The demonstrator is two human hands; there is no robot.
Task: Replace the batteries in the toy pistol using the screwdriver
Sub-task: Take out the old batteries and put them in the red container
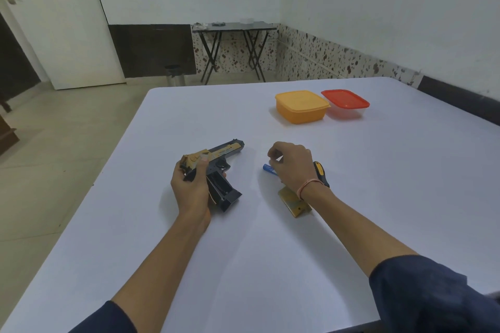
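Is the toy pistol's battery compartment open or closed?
Open: the toy pistol shows a hollow grip, and a gold cover lies apart on the table.

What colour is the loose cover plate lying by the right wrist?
Gold. The cover plate shows best in the head view.

Your left hand (189, 186) is curled round the toy pistol (226, 151), thumb laid along its upper side and fingers wrapped beneath; the wrist is bent slightly inward. Your right hand (293, 165) is held knuckles up, its fingers (273, 155) curled under with the tips drawn together; whether they pinch anything cannot be told. Both forearms are bare and reach forward over the surface, converging slightly. Dark sleeves (433, 295) cover your arms from about the elbows; a thin thread band (311, 186) circles your right wrist.
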